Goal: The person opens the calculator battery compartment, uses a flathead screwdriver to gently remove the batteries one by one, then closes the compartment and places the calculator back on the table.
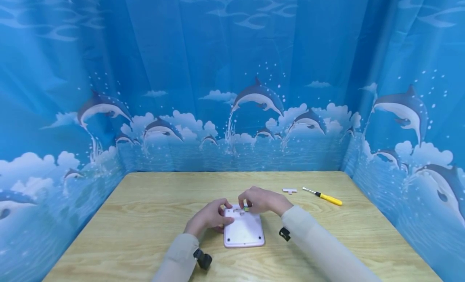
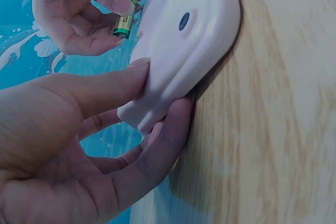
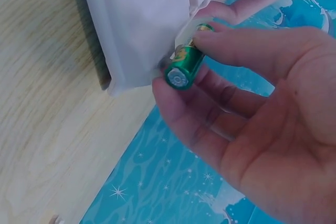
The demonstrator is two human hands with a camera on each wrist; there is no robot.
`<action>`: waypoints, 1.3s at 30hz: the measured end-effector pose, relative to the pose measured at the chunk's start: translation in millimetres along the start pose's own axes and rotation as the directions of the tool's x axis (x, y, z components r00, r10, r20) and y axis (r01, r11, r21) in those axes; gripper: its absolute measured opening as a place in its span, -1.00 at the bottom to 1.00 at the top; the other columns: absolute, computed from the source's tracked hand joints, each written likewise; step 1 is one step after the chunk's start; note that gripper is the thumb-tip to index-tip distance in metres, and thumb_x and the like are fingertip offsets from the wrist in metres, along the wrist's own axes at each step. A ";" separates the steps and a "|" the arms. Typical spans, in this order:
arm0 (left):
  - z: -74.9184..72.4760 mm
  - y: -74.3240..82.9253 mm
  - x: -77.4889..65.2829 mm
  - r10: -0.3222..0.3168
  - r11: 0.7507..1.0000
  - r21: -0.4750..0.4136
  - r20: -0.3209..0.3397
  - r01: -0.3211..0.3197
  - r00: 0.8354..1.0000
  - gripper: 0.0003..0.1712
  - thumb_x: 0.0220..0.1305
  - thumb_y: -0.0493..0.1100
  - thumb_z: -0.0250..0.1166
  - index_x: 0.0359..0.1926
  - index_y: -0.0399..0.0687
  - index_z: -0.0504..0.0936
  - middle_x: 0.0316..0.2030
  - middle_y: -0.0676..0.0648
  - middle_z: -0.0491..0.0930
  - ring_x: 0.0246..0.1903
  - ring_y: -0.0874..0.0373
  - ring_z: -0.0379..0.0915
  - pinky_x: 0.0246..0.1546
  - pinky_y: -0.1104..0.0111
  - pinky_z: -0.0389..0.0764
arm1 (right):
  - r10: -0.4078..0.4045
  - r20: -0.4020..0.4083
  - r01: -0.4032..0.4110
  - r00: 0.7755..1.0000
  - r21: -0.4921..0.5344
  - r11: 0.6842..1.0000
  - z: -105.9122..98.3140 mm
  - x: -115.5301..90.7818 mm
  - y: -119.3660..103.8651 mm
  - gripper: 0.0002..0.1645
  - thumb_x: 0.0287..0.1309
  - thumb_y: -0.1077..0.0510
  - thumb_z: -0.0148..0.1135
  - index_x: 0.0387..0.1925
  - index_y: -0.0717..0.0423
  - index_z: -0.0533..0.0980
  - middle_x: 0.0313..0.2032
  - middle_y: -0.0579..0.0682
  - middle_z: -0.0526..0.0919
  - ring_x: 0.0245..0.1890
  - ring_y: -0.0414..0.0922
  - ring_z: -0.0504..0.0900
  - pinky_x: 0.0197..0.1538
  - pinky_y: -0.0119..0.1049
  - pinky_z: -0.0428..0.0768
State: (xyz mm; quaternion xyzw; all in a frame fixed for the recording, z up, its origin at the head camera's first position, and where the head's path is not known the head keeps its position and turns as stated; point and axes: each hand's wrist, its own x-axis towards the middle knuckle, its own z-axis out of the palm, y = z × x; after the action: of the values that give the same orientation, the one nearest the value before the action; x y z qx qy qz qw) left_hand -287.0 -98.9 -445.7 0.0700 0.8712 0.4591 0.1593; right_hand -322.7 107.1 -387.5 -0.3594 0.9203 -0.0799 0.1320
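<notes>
Head view: left grip [image 1: 208,217] holds a device [image 1: 242,230], right grip [image 1: 260,199] a battery [image 1: 246,209]; screwdriver [image 1: 323,196] and pale piece [image 1: 290,190] lie rightward.

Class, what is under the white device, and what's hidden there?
The wooden table lies under the white device, with fingers of the left hand beneath its edge. The device's downward face and the table patch it covers cannot be seen.

Blue dolphin-print curtains [image 1: 232,47] on three sides — pale wood-grain table [image 1: 145,209] between.
</notes>
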 end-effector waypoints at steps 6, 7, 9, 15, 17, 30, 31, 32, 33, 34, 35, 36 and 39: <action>0.1 1.0 -1.1 -0.001 1.000 0.005 -0.004 0.001 1.000 -0.65 0.28 -0.24 0.46 0.04 -0.05 0.57 -0.29 -0.17 0.47 -0.39 0.03 0.54 -0.46 0.32 0.77 | 0.011 0.015 -0.011 1.000 -0.012 1.000 -2.0 -2.3 3.1 -0.66 0.15 0.42 0.30 -0.21 -0.09 0.64 -0.33 -0.13 0.66 -0.37 -0.26 0.52 -0.27 -0.41 0.56; 0.1 1.1 -1.0 -0.001 1.000 0.006 -0.005 0.001 1.000 -0.65 0.28 -0.24 0.46 0.04 -0.05 0.57 -0.29 -0.17 0.47 -0.39 0.03 0.54 -0.46 0.31 0.77 | 0.012 0.017 -0.012 1.000 -0.012 1.000 -2.3 -2.8 3.8 -0.66 0.15 0.42 0.30 -0.21 -0.09 0.64 -0.34 -0.12 0.65 -0.37 -0.26 0.52 -0.28 -0.41 0.56; 0.3 1.1 -0.7 -0.002 1.000 0.007 -0.008 0.002 1.000 -0.65 0.28 -0.24 0.46 0.04 -0.05 0.57 -0.29 -0.18 0.47 -0.38 0.03 0.54 -0.46 0.31 0.77 | 0.008 0.016 -0.008 1.000 -0.012 1.000 -3.2 -3.9 4.8 -0.66 0.14 0.43 0.30 -0.22 -0.07 0.64 -0.33 -0.10 0.66 -0.38 -0.25 0.51 -0.29 -0.41 0.55; 0.4 1.4 -0.5 -0.013 1.000 0.010 -0.010 0.013 1.000 -0.65 0.28 -0.23 0.46 0.04 -0.03 0.58 -0.29 -0.17 0.48 -0.38 0.03 0.54 -0.46 0.32 0.77 | 0.008 0.022 -0.008 1.000 -0.011 1.000 -4.5 -7.6 7.5 -0.64 0.08 0.46 0.31 -0.22 -0.05 0.64 -0.35 -0.09 0.65 -0.39 -0.24 0.51 -0.31 -0.41 0.54; 0.6 1.1 0.3 -0.017 1.000 0.009 -0.010 0.017 1.000 -0.65 0.28 -0.24 0.46 0.04 -0.03 0.58 -0.29 -0.17 0.49 -0.38 0.02 0.55 -0.46 0.32 0.77 | 0.017 0.027 -0.017 0.999 -0.011 1.000 -4.6 -8.3 8.9 -0.63 0.07 0.47 0.31 -0.23 -0.06 0.64 -0.35 -0.09 0.65 -0.39 -0.23 0.51 -0.31 -0.41 0.54; 1.3 0.1 0.4 -0.016 1.000 0.019 -0.019 0.017 1.000 -0.64 0.27 -0.25 0.46 0.05 -0.02 0.58 -0.27 -0.17 0.49 -0.37 0.02 0.55 -0.46 0.33 0.77 | 0.059 0.051 -0.058 0.997 -0.013 0.998 -3.6 -13.5 16.1 -0.62 0.06 0.48 0.33 -0.29 -0.10 0.63 -0.30 -0.04 0.67 -0.35 -0.21 0.51 -0.28 -0.37 0.55; 1.3 0.0 0.5 -0.015 1.000 0.020 -0.019 0.016 1.000 -0.64 0.27 -0.24 0.46 0.05 -0.02 0.58 -0.27 -0.17 0.49 -0.37 0.02 0.55 -0.46 0.33 0.77 | 0.059 0.054 -0.058 0.997 -0.013 0.998 -3.9 -13.8 16.7 -0.62 0.07 0.47 0.33 -0.29 -0.11 0.63 -0.30 -0.05 0.67 -0.35 -0.21 0.51 -0.28 -0.37 0.54; 1.2 0.0 0.4 -0.014 1.000 0.021 -0.019 0.014 1.000 -0.64 0.27 -0.24 0.46 0.05 -0.02 0.58 -0.27 -0.17 0.49 -0.37 0.02 0.55 -0.46 0.33 0.76 | 0.061 0.055 -0.061 0.997 -0.012 0.998 -4.4 -14.4 17.4 -0.61 0.07 0.48 0.33 -0.30 -0.11 0.62 -0.31 -0.05 0.66 -0.35 -0.21 0.50 -0.28 -0.37 0.54; 1.1 -0.1 0.6 -0.013 1.000 0.019 -0.018 0.013 1.000 -0.64 0.27 -0.24 0.46 0.05 -0.02 0.58 -0.27 -0.17 0.49 -0.37 0.02 0.55 -0.46 0.33 0.77 | 0.062 0.055 -0.061 0.997 -0.012 0.998 -4.8 -15.1 18.3 -0.61 0.06 0.49 0.33 -0.31 -0.11 0.62 -0.32 -0.05 0.66 -0.36 -0.21 0.50 -0.29 -0.36 0.53; 1.0 -0.2 0.7 -0.009 1.000 0.019 -0.016 0.010 1.000 -0.64 0.27 -0.24 0.46 0.05 -0.03 0.58 -0.28 -0.17 0.48 -0.38 0.02 0.55 -0.46 0.33 0.77 | 0.062 0.057 -0.062 0.996 -0.014 0.998 -5.3 -15.8 19.1 -0.61 0.07 0.49 0.33 -0.31 -0.11 0.62 -0.32 -0.05 0.66 -0.36 -0.22 0.50 -0.29 -0.37 0.52; 0.8 -0.3 0.9 -0.008 1.000 0.020 -0.015 0.008 1.000 -0.64 0.27 -0.24 0.46 0.05 -0.03 0.58 -0.28 -0.17 0.48 -0.38 0.02 0.55 -0.46 0.33 0.77 | 0.061 0.059 -0.060 0.996 -0.015 0.998 -5.8 -16.5 19.8 -0.61 0.07 0.49 0.33 -0.32 -0.10 0.62 -0.32 -0.03 0.66 -0.36 -0.21 0.49 -0.29 -0.36 0.52; 0.7 -0.4 0.9 -0.005 1.000 0.021 -0.014 0.006 1.000 -0.64 0.27 -0.24 0.46 0.05 -0.03 0.58 -0.28 -0.17 0.48 -0.38 0.03 0.55 -0.46 0.33 0.77 | 0.060 0.063 -0.059 0.996 -0.015 0.998 -6.4 -17.2 20.6 -0.60 0.07 0.50 0.32 -0.32 -0.10 0.62 -0.31 -0.02 0.67 -0.36 -0.22 0.49 -0.29 -0.37 0.51; 0.4 -0.9 1.3 -0.004 1.000 0.023 -0.010 0.004 1.000 -0.64 0.28 -0.24 0.46 0.06 -0.03 0.58 -0.28 -0.16 0.48 -0.39 0.03 0.54 -0.46 0.34 0.77 | 0.056 0.069 -0.056 0.996 0.000 0.998 -8.0 -19.9 23.1 -0.59 0.05 0.54 0.30 -0.32 -0.07 0.62 -0.31 0.03 0.68 -0.38 -0.20 0.48 -0.31 -0.35 0.50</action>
State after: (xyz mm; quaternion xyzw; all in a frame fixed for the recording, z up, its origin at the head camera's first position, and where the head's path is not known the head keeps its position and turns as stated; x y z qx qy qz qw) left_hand -288.0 -98.8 -446.9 0.0676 0.8773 0.4493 0.1550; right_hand -325.9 138.0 -381.8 -0.3358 0.9248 -0.0647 0.1665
